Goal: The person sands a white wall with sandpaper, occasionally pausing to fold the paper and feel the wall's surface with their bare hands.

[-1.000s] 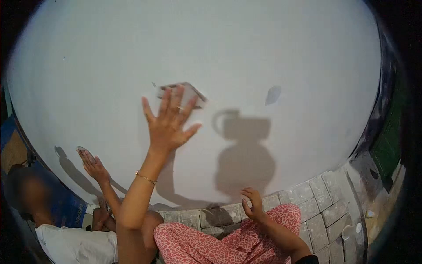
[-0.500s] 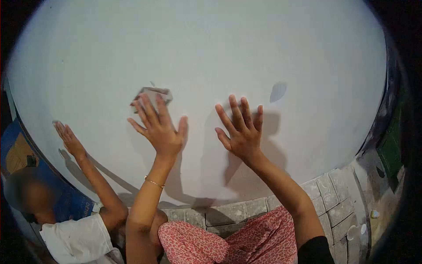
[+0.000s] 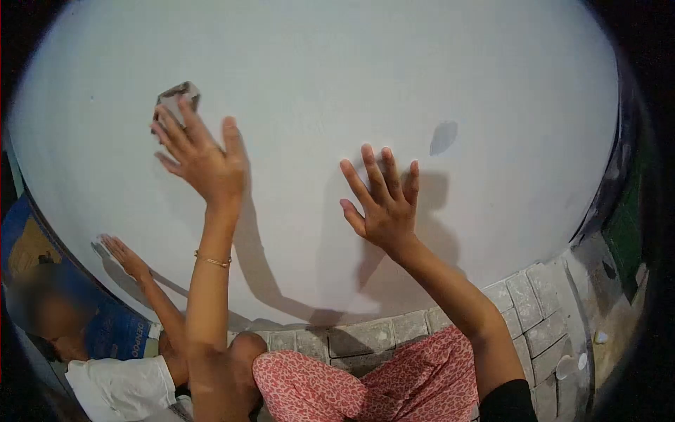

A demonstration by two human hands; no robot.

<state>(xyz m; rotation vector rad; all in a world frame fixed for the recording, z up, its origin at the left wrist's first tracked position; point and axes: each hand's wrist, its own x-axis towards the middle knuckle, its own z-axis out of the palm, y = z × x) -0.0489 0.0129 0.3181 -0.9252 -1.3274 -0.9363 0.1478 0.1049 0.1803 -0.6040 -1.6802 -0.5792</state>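
Left hand is reaching up high on the white wall, fingers spread wide, pressing a small grey sanding pad flat against the wall; pad is sitting under and just past the fingertips, up-left of the palm, only its top edge showing. A thin gold bangle is sitting on that forearm well below the hand. Right hand is lying flat on the same wall, fingers fanned wide, holding nothing, lower than the left hand and well apart from the pad. A small grey patch is showing on the wall up-right of the right hand, near but not touching it. Both hands are throwing shadows down the wall. Below the right hand, grey paving bricks are meeting the wall base, with the person's pink patterned trousers over them. Down-left of the left hand, another person's hand is resting open on the wall, white sleeve below it
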